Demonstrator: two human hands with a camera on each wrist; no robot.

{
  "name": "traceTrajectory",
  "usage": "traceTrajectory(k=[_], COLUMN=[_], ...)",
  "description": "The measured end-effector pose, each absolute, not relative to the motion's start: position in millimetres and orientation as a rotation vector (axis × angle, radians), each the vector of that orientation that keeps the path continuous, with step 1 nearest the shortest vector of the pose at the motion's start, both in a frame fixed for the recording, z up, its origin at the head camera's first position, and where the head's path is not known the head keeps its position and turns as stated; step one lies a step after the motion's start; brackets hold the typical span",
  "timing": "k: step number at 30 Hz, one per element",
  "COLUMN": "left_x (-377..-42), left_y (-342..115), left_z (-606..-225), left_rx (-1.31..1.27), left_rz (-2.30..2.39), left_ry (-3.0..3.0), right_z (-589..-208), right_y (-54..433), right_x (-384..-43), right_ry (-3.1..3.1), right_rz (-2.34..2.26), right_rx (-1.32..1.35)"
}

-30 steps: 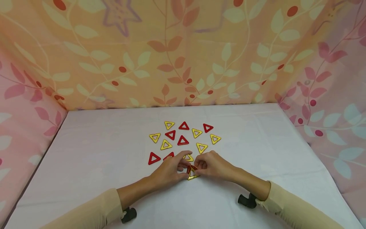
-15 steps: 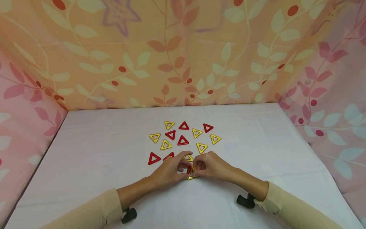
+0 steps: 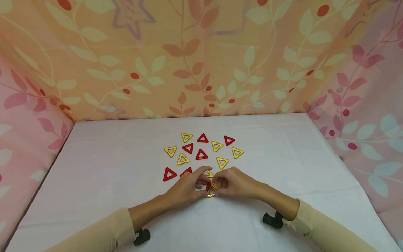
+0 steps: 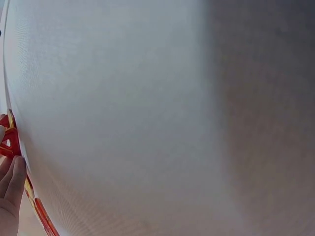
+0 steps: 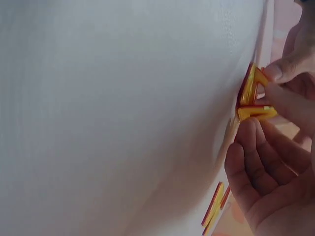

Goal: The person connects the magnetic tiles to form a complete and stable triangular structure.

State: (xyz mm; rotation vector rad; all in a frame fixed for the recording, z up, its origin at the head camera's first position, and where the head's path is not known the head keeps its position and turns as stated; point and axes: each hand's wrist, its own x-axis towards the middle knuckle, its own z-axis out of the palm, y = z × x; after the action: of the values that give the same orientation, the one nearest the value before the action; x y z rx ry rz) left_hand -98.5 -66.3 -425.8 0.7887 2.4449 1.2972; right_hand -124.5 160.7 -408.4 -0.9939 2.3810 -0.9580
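Note:
In the head view my left hand and right hand meet over a small cluster of magnetic triangle tiles near the middle of the table. Between thumb and fingers, the left hand holds a red triangle tile at the cluster's left side. My right hand pinches a yellow triangle tile, seen edge-on in the right wrist view. Beside it another yellow triangle stands tilted up. A yellow edge shows at the cluster's near side. Fingers hide much of the cluster.
Beyond the hands, loose red triangles and yellow triangles lie flat on the white table. One red triangle is partly covered by the left hand. A patterned curtain borders the table at the back and sides.
A yellow tile now shows at the right fingertips where red tile edges were visible a second ago. The right hand has shifted slightly; the left hand and loose tiles stay in place.

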Motion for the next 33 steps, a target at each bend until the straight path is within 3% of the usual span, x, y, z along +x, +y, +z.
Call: traceTrajectory(k=[24, 33], left_x=[-100, -99], left_y=[-66, -66], left_z=[-425, -424], left_rx=[0.748, 0.749], left_rz=[1.334, 1.321], left_ry=[2.44, 2.472], right_z=[-417, -415], right_y=[170, 169], right_x=[-133, -130], right_ry=[2.336, 2.388], right_rz=[-0.987, -0.904], right_rx=[-1.192, -1.153])
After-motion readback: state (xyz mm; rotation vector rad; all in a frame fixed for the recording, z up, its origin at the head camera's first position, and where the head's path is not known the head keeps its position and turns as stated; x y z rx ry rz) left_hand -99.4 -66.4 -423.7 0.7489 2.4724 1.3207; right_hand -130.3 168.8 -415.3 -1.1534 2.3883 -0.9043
